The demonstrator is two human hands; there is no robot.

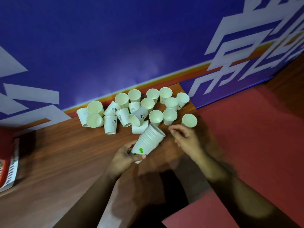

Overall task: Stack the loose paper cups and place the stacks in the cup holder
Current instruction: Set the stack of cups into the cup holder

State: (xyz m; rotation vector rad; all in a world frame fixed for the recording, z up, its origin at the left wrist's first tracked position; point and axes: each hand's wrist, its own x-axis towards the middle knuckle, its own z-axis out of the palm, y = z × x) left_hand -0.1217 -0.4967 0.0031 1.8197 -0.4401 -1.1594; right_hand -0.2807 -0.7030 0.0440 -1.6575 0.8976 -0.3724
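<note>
My left hand (123, 156) grips the base of a stack of white paper cups (148, 140), tilted with its open end up and to the right. My right hand (186, 139) hovers just right of the stack's rim, fingers apart, holding nothing. Several loose white paper cups (136, 106) are scattered on the wooden table (65, 153) beyond my hands, some upright, some on their sides. One single cup (189, 120) stands just past my right fingertips. No cup holder is in view.
A purple wall banner (115, 46) with white lettering rises right behind the cups. A red and white booklet (9, 167) lies at the table's left edge. Red floor (255, 137) lies to the right of the table.
</note>
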